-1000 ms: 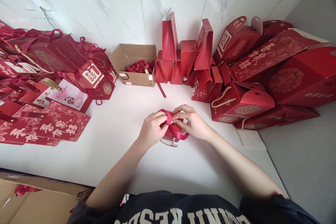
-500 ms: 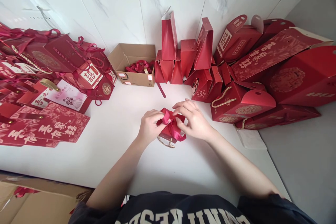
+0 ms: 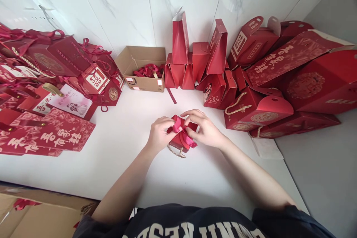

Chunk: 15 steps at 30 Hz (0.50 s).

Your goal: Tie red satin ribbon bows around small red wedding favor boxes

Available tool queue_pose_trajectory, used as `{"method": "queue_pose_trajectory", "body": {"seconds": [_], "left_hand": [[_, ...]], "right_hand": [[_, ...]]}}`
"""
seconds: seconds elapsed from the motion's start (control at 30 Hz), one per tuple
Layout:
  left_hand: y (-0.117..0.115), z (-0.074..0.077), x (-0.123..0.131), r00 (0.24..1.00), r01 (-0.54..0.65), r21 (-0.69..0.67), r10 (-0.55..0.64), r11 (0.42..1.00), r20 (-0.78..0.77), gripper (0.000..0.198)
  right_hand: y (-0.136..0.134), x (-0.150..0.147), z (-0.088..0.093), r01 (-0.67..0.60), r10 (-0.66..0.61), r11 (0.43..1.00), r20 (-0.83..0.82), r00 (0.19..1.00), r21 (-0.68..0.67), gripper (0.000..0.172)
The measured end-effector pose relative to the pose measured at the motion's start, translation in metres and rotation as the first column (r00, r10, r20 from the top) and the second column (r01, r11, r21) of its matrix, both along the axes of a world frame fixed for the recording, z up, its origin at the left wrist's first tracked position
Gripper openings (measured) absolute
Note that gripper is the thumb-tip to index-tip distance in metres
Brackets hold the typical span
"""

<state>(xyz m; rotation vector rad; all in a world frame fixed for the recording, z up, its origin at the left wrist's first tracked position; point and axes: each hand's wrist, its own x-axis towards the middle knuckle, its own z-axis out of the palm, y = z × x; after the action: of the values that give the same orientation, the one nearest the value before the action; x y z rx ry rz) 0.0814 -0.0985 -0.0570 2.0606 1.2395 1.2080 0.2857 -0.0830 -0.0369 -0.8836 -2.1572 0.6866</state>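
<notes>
A small red gift box [image 3: 177, 142] sits on the white table in front of me, with a gold rope handle [image 3: 176, 152] hanging at its near side. A glossy crimson ribbon [image 3: 177, 123] loops over its top, and one tail lies toward the lower right. At the box's left, my left hand [image 3: 161, 131] pinches the ribbon loop between thumb and fingers. From the right, my right hand [image 3: 203, 128] has its thumb and index finger closed on the ribbon near the middle, its other fingers curved above. The fingers partly hide the ribbon's centre.
Behind stands an open cardboard box [image 3: 145, 84] holding red ribbons [image 3: 148, 70], with a ribbon strip [image 3: 171, 96] beside it. Folded red boxes [image 3: 180, 41] are stacked at the back. Larger red gift boxes [image 3: 309, 81] crowd the right; red gift bags [image 3: 65, 130] lie left.
My right hand's fingers have drawn inward to the ribbon's middle, the index finger bending closer to the thumb. My left hand keeps its pinch, and the box has barely moved.
</notes>
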Motion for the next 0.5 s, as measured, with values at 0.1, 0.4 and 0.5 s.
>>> {"method": "queue_pose_trajectory", "body": {"seconds": [0.1, 0.4, 0.5], "left_hand": [[0.0, 0.0, 0.0, 1.0, 0.001, -0.007, -0.001, 1.0, 0.005, 0.015], [0.002, -0.002, -0.003, 1.0, 0.022, -0.023, -0.022, 1.0, 0.004, 0.013], [0.002, -0.002, -0.003, 1.0, 0.027, -0.03, -0.027, 0.999, 0.013, 0.013]], "right_hand": [[0.001, 0.002, 0.001, 0.067, -0.07, 0.995, -0.039, 0.997, -0.077, 0.016], [0.019, 0.008, -0.002, -0.347, 0.152, 0.748, -0.362, 0.92, -0.566, 0.02], [0.022, 0.009, -0.002, -0.387, 0.108, 0.683, -0.438, 0.892, -0.62, 0.02]]}}
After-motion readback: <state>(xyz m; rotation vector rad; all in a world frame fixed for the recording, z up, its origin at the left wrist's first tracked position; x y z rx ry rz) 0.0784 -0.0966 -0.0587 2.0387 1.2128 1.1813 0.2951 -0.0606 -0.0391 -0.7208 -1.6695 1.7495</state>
